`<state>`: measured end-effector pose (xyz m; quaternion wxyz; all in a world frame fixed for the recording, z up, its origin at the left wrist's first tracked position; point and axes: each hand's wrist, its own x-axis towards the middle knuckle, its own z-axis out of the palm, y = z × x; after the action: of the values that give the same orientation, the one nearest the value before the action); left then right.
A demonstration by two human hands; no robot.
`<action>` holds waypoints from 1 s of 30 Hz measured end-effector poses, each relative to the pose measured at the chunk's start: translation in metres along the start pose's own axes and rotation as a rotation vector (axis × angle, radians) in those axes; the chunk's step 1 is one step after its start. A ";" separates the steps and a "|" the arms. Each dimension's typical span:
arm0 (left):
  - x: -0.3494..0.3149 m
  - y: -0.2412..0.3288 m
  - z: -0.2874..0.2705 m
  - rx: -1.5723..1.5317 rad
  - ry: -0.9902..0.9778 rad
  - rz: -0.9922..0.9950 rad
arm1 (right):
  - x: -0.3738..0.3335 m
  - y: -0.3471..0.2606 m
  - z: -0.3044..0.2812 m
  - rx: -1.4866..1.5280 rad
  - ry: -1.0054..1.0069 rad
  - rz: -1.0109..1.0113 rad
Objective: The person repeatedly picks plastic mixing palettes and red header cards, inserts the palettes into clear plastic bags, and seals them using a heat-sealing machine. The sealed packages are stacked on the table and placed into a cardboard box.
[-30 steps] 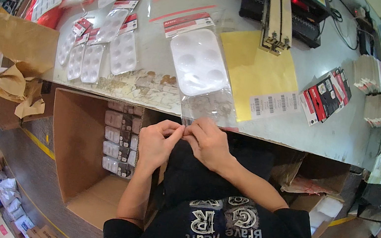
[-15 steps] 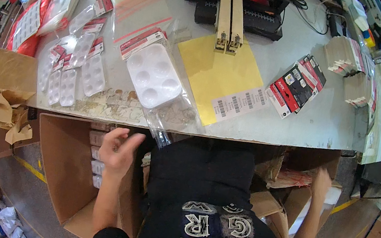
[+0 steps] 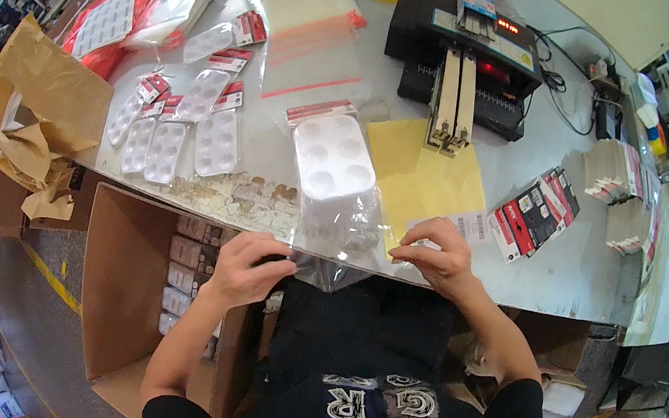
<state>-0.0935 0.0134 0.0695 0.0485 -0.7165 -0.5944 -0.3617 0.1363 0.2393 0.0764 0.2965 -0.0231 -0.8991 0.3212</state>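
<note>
A white plastic paint palette (image 3: 333, 161) with round wells lies in a clear plastic bag (image 3: 340, 227) with a red card header, the bag's lower end hanging over the table's front edge. My left hand (image 3: 250, 270) is closed at the lower left corner of that bag, fingertips pinching its edge. To the right, my right hand (image 3: 442, 257) hovers over the front of a yellow sheet (image 3: 424, 171), thumb and forefinger pressed together; whatever is between them is too small to make out. A barcode label strip (image 3: 472, 226) lies partly behind this hand.
Several bagged palettes (image 3: 164, 151) lie at the left. Empty clear bags (image 3: 307, 47) are behind them. A black machine (image 3: 472, 56) stands at the back, with black-and-red cards (image 3: 535, 214) and card stacks (image 3: 615, 175) at right. An open carton (image 3: 120, 289) sits below the table edge.
My right hand has risen from below the table edge to above the yellow sheet. My left hand has moved in to the bag's corner. The view has shifted, showing more of the table's back.
</note>
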 end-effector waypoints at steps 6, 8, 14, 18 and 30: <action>0.027 0.054 -0.011 -0.507 0.739 -0.162 | 0.012 -0.063 -0.025 0.270 0.402 -0.102; 0.028 0.079 -0.002 -0.687 0.879 -0.253 | 0.008 -0.077 -0.022 0.447 0.502 -0.066; 0.005 0.125 0.025 -0.754 0.884 -0.493 | -0.040 -0.102 -0.001 0.530 0.549 0.341; -0.007 0.129 0.044 -0.756 0.920 -0.824 | -0.058 -0.104 0.018 0.454 0.529 0.701; -0.022 0.108 0.088 -0.880 0.764 -1.145 | -0.068 -0.071 0.084 0.835 0.611 1.176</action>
<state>0.0420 0.0082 0.0310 -0.2303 -0.0826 -0.6146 -0.7499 0.1563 0.1195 0.0315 0.2958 -0.4695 -0.4226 0.7165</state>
